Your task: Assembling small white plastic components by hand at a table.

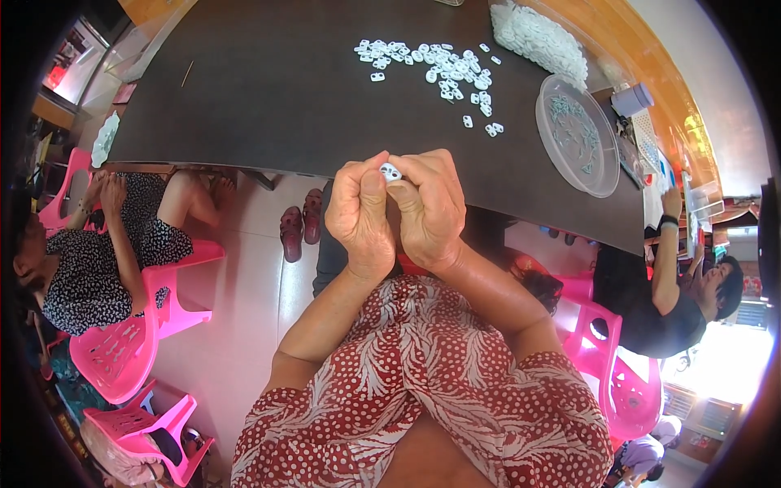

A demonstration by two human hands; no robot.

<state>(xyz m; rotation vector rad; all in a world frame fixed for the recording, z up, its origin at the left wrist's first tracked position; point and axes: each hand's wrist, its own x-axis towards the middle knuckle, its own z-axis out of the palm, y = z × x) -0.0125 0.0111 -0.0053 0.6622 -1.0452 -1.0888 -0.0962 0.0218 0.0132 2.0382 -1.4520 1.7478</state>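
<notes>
A small white plastic piece with dark holes (390, 172) is pinched between my two hands, just over the table's near edge. My left hand (360, 213) closes on its left side with thumb and forefinger. From the other side my right hand (429, 207) grips it the same way, its fingers curled. Farther off on the dark table (268, 89) lies a loose spread of similar white pieces (443, 63), some oval and some rectangular. A round clear tray (606, 175) to the right holds many small greenish pieces (569, 122).
A clear bag of white pieces (537, 37) lies at the far right. Beside it stands a grey-lilac cup (633, 99). People sit on both sides, on pink chairs (122, 358). Dark red sandals (293, 232) rest on the floor to the left.
</notes>
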